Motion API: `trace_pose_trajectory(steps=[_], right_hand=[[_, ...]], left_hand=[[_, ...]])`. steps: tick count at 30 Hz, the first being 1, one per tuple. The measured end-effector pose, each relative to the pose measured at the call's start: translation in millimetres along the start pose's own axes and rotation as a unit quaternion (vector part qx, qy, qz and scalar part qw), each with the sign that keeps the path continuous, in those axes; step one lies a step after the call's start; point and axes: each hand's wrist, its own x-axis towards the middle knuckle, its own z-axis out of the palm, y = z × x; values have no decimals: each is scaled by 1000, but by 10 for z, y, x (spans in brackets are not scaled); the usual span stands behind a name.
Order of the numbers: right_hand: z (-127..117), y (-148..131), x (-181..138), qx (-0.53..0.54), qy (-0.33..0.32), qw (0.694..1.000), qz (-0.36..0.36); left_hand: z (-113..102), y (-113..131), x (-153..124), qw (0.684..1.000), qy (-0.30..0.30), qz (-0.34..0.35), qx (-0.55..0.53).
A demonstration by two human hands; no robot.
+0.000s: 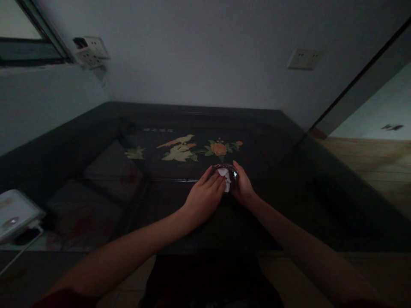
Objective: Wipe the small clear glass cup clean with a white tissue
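My left hand [207, 194] presses a crumpled white tissue [224, 174] into a small round shiny bowl [236, 176], its fingers bent over the tissue. Around the bowl's right side curls my right hand [244, 187], with the thumb and fingers on the rim. The bowl is tilted toward me, and much of its inside is covered by the tissue and the left hand. Both hands are above the dark glossy tabletop [180, 205]; whether the bowl rests on it is hard to see in the dim light.
Beneath the glossy surface is a picture of a bird and flowers [180, 149]. A white device [17, 214] with a cable sits at the left edge. Wall sockets [303, 59] and a plugged-in socket adapter [88, 55] are on the walls behind. Wooden floor [369, 162] shows at the right.
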Motion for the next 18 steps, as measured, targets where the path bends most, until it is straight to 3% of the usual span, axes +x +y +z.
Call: trace_pose_trajectory(steps=[9, 18], right_hand=[[-26, 13, -8, -52, -19, 998, -14], [-25, 4, 7, -45, -17, 999, -9]], left_hand=[[-47, 68, 16, 999, -6, -4, -37], [72, 19, -4, 996, 7, 48, -71]])
